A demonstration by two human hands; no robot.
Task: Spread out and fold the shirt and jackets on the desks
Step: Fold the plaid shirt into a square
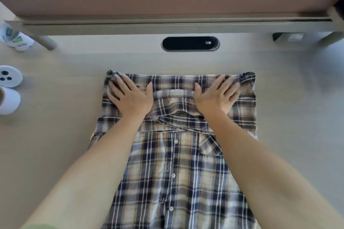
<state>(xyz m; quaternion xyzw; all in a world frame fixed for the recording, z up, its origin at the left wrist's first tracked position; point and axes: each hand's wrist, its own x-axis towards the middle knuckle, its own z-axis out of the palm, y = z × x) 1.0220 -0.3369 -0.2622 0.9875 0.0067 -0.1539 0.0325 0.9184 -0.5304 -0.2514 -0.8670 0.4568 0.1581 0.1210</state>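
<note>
At frame centre, the shirt (178,154) lies buttoned on the desk (55,135); left hand (130,96) and right hand (216,96) press flat, gripping nothing, smoothing the folded shoulders. Next probably comes folding the hem upward.

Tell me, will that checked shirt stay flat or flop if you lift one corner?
Probably flop: the shirt bunches in soft wrinkles under the left hand and right hand. Likely light, being thin cloth lying flat on the desk.
</note>
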